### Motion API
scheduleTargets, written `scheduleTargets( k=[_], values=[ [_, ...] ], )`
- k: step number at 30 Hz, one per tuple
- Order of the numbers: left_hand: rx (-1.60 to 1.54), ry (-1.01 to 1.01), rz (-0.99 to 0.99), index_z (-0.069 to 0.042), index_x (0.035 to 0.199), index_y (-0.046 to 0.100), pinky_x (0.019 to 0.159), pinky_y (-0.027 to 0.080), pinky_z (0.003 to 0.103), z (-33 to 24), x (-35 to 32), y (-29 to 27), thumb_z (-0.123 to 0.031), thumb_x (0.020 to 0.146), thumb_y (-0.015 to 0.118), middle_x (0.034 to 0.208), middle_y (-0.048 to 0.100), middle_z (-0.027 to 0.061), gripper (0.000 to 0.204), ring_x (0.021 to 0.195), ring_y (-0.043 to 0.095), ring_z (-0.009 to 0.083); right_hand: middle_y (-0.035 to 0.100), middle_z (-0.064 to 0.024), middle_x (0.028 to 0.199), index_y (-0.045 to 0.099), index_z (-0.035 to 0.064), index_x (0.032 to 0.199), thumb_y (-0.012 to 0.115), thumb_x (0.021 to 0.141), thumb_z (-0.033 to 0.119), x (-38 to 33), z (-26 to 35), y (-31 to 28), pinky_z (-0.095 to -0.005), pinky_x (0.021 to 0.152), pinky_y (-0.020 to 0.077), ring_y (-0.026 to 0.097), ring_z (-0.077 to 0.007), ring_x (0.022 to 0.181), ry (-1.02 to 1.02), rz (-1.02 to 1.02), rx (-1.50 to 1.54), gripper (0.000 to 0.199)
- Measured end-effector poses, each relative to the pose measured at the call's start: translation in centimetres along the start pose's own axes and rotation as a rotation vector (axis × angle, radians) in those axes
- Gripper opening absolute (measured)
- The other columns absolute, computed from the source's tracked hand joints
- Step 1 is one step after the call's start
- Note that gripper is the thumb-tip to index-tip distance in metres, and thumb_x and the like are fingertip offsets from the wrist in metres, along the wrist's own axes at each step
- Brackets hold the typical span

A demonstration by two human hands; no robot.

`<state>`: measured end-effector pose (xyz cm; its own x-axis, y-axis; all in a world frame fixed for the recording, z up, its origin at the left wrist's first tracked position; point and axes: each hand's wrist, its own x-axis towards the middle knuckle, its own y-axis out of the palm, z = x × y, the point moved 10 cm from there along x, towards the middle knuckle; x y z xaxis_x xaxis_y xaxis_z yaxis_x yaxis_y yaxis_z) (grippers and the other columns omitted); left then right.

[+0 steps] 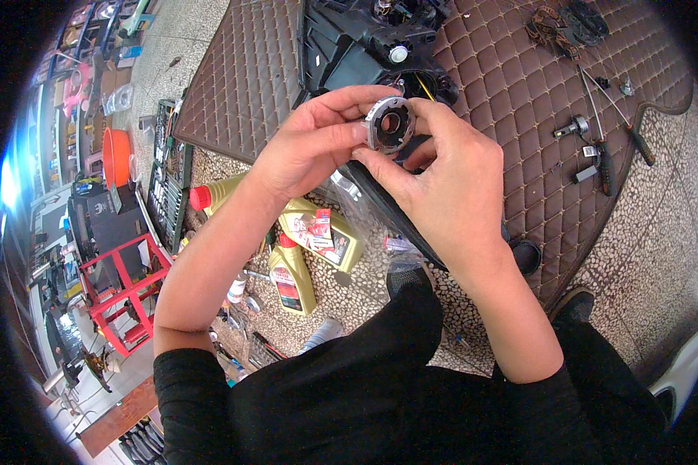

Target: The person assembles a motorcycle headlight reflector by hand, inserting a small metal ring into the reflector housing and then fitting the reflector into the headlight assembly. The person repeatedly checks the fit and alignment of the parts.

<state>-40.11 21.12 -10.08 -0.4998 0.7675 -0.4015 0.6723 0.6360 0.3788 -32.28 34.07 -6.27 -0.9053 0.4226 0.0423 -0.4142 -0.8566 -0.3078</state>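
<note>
In front of me, both hands hold up a round silver-and-black ring (pixel 375 136) with a notched inner edge and an open centre. The fingers and thumb of my left hand (pixel 306 143) pinch its left side. On the other side, my right hand (pixel 459 182) closes on it with thumb and fingertips. Just beyond the hands, a black car headlight housing (pixel 333 62) lies on a brown quilted mat (pixel 504 54). A round opening in the housing is partly covered by my fingers. Below my right hand, a black curved piece (pixel 403 213) sits beside clear plastic wrap.
On the mat at right lie a small metal bulb (pixel 572 128), two screwdrivers (pixel 606 174) and a dark strap (pixel 551 31). Yellow oil bottles (pixel 293 283) stand and lie on the speckled floor by my left forearm. Farther left are an open socket set (pixel 163 178) and a red metal frame (pixel 124 287).
</note>
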Motion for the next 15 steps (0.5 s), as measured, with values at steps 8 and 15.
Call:
scheduleTargets(
  k=[8,15],
  values=[
    [-0.055,0.007,0.005,-0.002,0.141,0.056,0.106,0.050,0.040,0.27,-0.07,-0.47,-0.013,0.097,0.068,0.129,0.068,0.0096,0.047,0.119,0.065,0.0213,0.073,-0.0147,0.082,0.070,0.0038,0.101,0.089,0.072,0.027,-0.03,-0.13,0.05,-0.0423,0.066,0.0573,0.073,-0.0323,0.072,0.005,0.003,-0.006,0.042],
    [-0.053,0.018,0.006,-0.003,0.141,0.055,0.106,0.051,0.041,0.24,-0.05,-0.17,-0.012,0.096,0.069,0.128,0.068,0.0096,0.048,0.119,0.065,0.0208,0.073,-0.0155,0.084,0.070,0.0034,0.101,0.089,0.072,0.026,0.04,-0.10,-0.02,-0.0423,0.067,0.0577,0.074,-0.0333,0.075,-0.010,-0.012,-0.003,0.042]
  ],
)
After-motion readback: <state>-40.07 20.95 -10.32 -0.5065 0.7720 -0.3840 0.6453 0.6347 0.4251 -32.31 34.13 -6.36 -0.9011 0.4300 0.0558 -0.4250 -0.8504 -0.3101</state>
